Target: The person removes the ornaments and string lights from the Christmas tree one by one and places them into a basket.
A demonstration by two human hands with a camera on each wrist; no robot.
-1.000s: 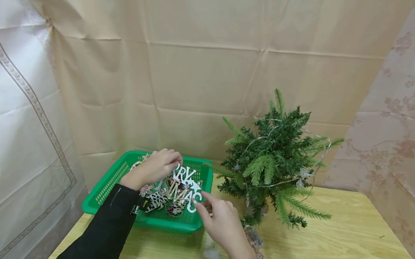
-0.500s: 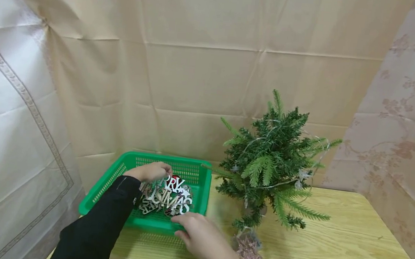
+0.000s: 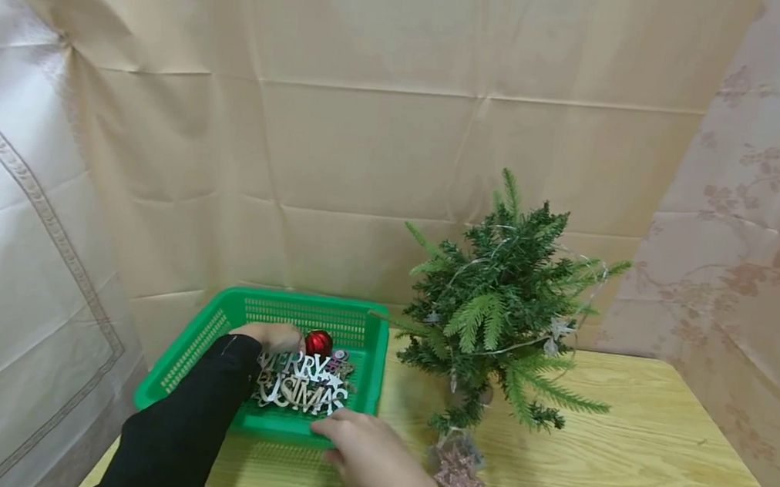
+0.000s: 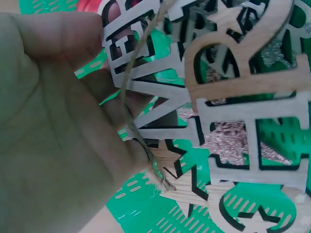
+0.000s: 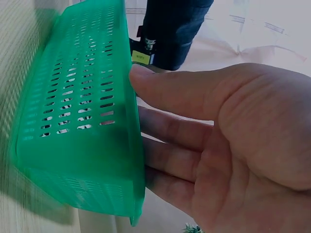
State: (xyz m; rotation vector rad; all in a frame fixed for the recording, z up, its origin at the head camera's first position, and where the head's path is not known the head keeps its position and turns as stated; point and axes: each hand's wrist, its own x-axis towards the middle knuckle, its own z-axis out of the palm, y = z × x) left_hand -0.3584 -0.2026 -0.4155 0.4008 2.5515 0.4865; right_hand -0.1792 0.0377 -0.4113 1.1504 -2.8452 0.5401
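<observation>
My left hand [image 3: 273, 338] holds the left end of a letter sign [image 3: 300, 396] reading MERRY CHRISTMAS, low in the green plastic basket [image 3: 372, 381]. The left wrist view shows its fingers curled behind the sign's letters [image 4: 286, 80], with a twine cord across them. Beside that hand lies a shiny red bauble [image 3: 318, 343]. My right hand [image 3: 371, 455] is at the basket's front rim; in the right wrist view its thumb lies at the edge and its fingers pass behind the wall [image 5: 82, 150]. Other ornaments beneath the sign are partly hidden.
Right of the basket stands a small artificial Christmas tree [image 3: 496, 299] with a thin string of lights; one branch reaches over the basket's edge. A pink glittery star-shaped ornament [image 3: 461, 482] lies in front of it on the wooden table [image 3: 623, 449]. Beige cloth [image 3: 370, 157] hangs behind.
The sign has come down lower in the basket with my left hand, uncovering the red bauble. My right hand has left the sign's right end for the front rim.
</observation>
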